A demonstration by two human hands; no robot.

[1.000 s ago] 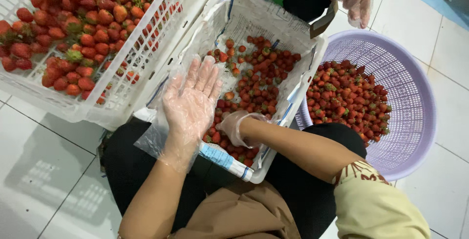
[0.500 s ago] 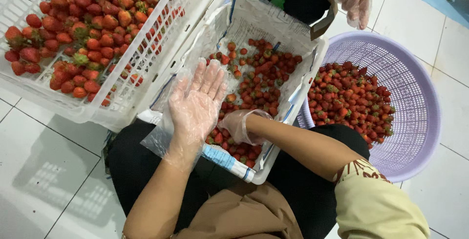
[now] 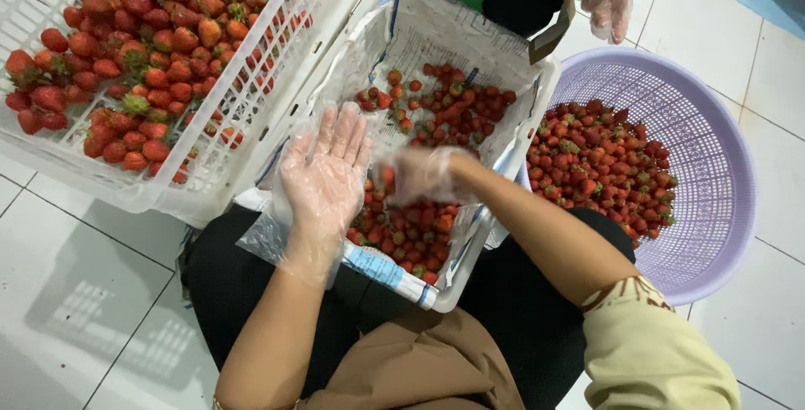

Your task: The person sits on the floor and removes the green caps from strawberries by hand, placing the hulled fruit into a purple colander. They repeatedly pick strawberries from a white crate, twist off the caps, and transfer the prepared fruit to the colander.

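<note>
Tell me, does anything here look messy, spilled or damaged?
Nothing has spilled: the strawberries sit inside their paper-lined box, the white crate and the purple basket. Only the right hand is blurred.

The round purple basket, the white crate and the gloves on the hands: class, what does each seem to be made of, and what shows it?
Purple basket: likely moulded plastic, matt, with a fine perforated grid. White crate: apparently rigid plastic, slightly glossy, with slotted lattice walls. Gloves on the left hand and right hand: seemingly thin clear plastic film, loose and crinkled, skin showing through.
</note>
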